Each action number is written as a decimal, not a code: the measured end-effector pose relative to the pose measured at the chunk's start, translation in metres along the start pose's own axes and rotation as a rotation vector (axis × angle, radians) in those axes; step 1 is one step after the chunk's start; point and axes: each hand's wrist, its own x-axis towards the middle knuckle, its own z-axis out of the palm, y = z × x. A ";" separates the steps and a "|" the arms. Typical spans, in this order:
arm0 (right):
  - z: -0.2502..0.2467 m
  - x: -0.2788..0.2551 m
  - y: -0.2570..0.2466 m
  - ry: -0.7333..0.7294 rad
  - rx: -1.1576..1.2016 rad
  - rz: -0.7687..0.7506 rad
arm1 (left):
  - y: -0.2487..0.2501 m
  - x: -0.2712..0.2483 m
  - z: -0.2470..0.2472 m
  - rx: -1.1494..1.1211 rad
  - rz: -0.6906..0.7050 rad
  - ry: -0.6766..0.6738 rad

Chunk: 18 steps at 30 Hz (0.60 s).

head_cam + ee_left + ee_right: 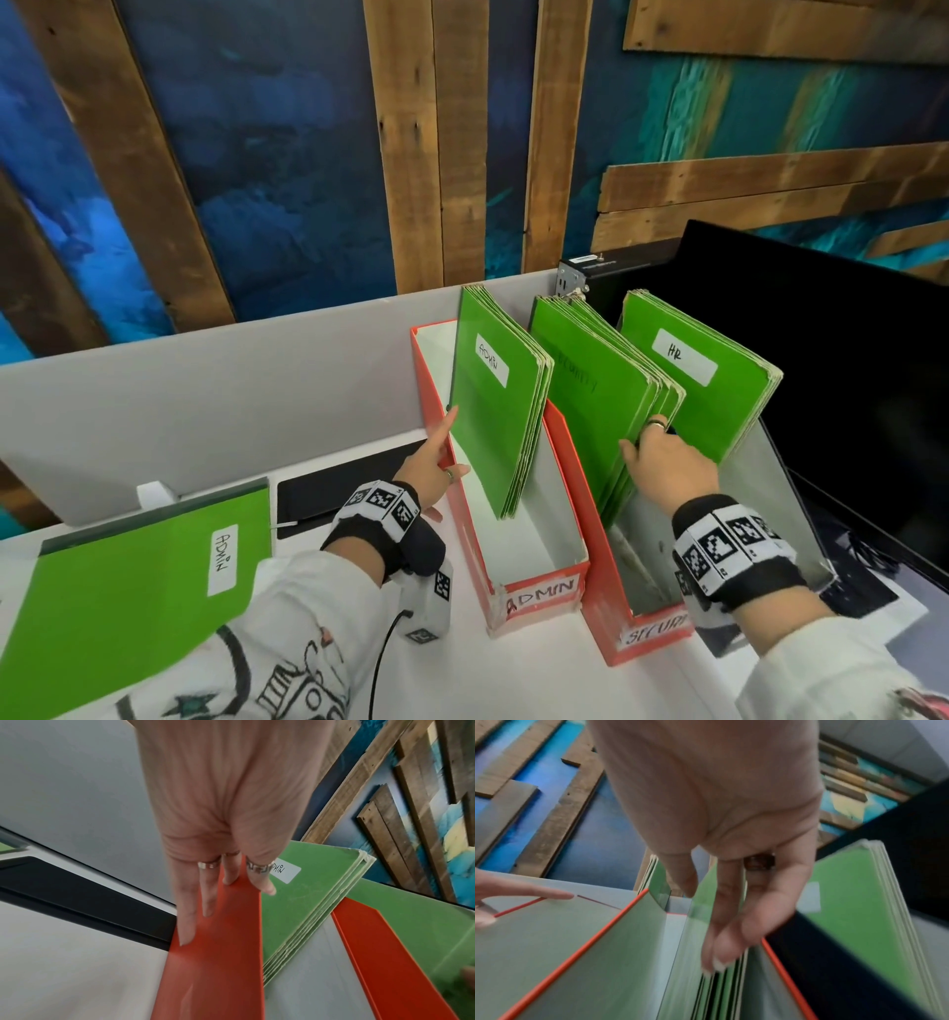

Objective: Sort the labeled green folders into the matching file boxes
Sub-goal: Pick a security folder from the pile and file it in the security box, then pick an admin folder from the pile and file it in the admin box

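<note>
Most of the sorting is looking finished — stacks of labelled green card folders are standing in the red cardboard ADMIN box, the SECURITY box and a third holder under the HR stack, while one green ADMIN folder is lying on the white tabletop, apparently unfiled. The left hand is resting straight, spread fingers on the ADMIN box wall; the right hand is dipping loosely extended fingers among the SECURITY folders — pinching one, I cannot tell.

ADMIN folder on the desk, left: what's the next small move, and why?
Probably the left hand, now resting on the ADMIN box wall, reaches back for the loose ADMIN folder. It lies unsorted on the desk; its box has room in front of the ADMIN stack. The right hand is at the SECURITY stack.
</note>
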 end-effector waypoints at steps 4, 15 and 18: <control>-0.024 -0.012 -0.009 0.120 -0.117 -0.053 | 0.002 -0.006 0.000 0.055 0.015 -0.001; -0.021 -0.056 -0.102 0.201 0.296 -0.361 | -0.070 -0.051 -0.045 0.218 -0.056 -0.015; 0.000 -0.069 -0.139 0.097 0.371 -0.438 | -0.115 -0.067 -0.080 0.294 -0.195 0.016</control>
